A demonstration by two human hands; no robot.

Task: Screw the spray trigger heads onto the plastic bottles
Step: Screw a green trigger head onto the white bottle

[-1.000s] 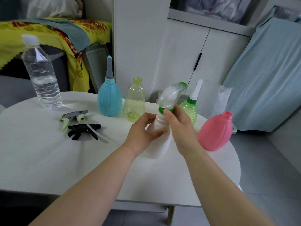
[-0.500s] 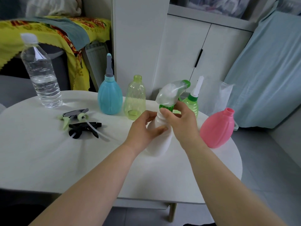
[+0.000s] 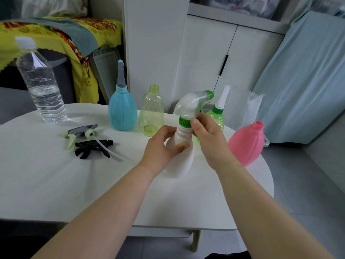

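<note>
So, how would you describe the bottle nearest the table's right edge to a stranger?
Find the round white table. At its right edge, past the right hand, sits a bottle. It is the only pink one, its neck open with no top.

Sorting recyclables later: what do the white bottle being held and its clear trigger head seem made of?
The white opaque bottle looks like matte plastic: evenly dull, no glare. The clear trigger head seems glossy translucent plastic: hazy, see-through shell.

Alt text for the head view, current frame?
The left hand grips a white bottle at a white table while the right hand pinches the green collar of its clear spray trigger head. Two loose trigger heads lie to its left.
</note>
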